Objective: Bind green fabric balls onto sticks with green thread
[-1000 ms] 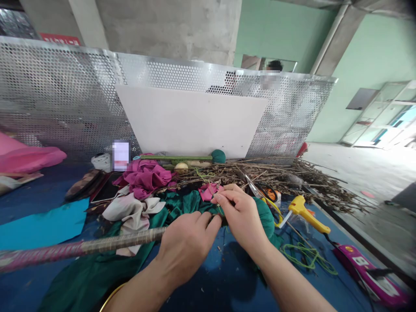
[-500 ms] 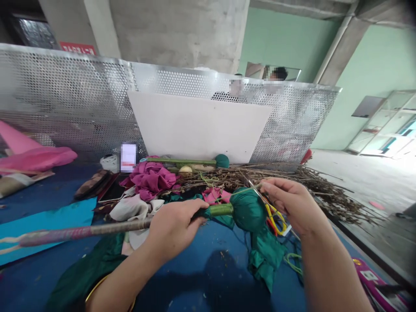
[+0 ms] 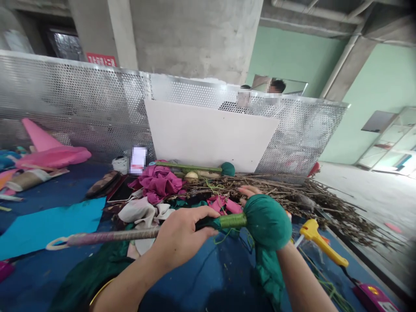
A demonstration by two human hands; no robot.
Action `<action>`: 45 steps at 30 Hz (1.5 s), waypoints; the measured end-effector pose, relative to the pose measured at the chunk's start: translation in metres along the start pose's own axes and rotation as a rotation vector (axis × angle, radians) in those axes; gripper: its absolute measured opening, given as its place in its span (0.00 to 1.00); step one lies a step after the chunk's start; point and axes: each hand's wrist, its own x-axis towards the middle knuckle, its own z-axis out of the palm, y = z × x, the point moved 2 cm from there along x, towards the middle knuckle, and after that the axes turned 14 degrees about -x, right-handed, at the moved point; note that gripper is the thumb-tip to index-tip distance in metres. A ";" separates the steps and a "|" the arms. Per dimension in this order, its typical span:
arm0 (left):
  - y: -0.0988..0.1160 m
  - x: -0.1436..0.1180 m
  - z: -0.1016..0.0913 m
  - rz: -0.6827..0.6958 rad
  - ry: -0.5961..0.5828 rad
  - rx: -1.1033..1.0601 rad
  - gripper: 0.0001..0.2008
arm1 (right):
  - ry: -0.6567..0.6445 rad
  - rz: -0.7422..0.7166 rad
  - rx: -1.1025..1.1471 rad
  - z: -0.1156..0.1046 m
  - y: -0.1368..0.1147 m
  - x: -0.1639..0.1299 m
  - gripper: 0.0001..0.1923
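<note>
My left hand (image 3: 185, 236) is closed around a long wrapped stick (image 3: 113, 236). The stick ends at the left in a pale loop. Its right part has green thread wound around it (image 3: 233, 220). At the right end sits a smooth ball covered in dark green cloth (image 3: 269, 222). My right hand (image 3: 249, 190) is behind this ball, mostly hidden by it. Its visible fingers stretch out past the ball's upper left side, apart from each other. Green cloth (image 3: 269, 273) hangs below the ball, and loose green thread (image 3: 248, 238) lies near it.
A yellow glue gun (image 3: 320, 242) lies right of my right forearm, near a purple device (image 3: 373, 299). Dry twigs (image 3: 338, 212), magenta cloth (image 3: 162, 184) and another green-headed stick (image 3: 195, 167) lie behind. A white board (image 3: 211, 134) leans on a perforated metal screen; two people are beyond it.
My right hand has let go of the thread and scissors beside the ball and moved behind it. The glue gun now shows fully. The view has shifted, with the stick still in my left hand.
</note>
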 end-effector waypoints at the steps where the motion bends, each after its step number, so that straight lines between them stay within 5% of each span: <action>1: 0.001 -0.001 -0.001 -0.013 0.003 -0.062 0.11 | -0.062 -0.022 0.040 0.009 -0.008 -0.006 0.09; 7: 0.005 -0.001 -0.006 -0.024 0.023 -0.367 0.10 | -0.478 0.103 0.412 0.044 -0.054 -0.049 0.18; 13: 0.005 -0.001 -0.009 -0.018 0.021 -0.501 0.11 | -0.149 0.039 0.150 0.042 -0.060 -0.050 0.21; 21: 0.008 -0.003 -0.009 -0.012 0.046 -0.426 0.21 | 0.054 0.035 0.068 0.044 -0.054 -0.056 0.20; 28: 0.003 -0.006 -0.007 -0.017 0.051 -0.161 0.14 | 0.165 0.121 -0.072 0.048 -0.038 -0.063 0.18; 33: 0.005 -0.008 -0.006 0.009 0.041 -0.106 0.13 | 0.026 0.134 -0.006 0.052 -0.037 -0.060 0.17; 39: 0.014 -0.011 -0.004 0.049 -0.122 -0.129 0.09 | -0.185 0.131 0.135 0.052 -0.044 -0.051 0.22; 45: 0.015 -0.011 -0.006 0.072 -0.076 -0.074 0.10 | -0.247 0.115 0.223 0.047 -0.057 -0.050 0.19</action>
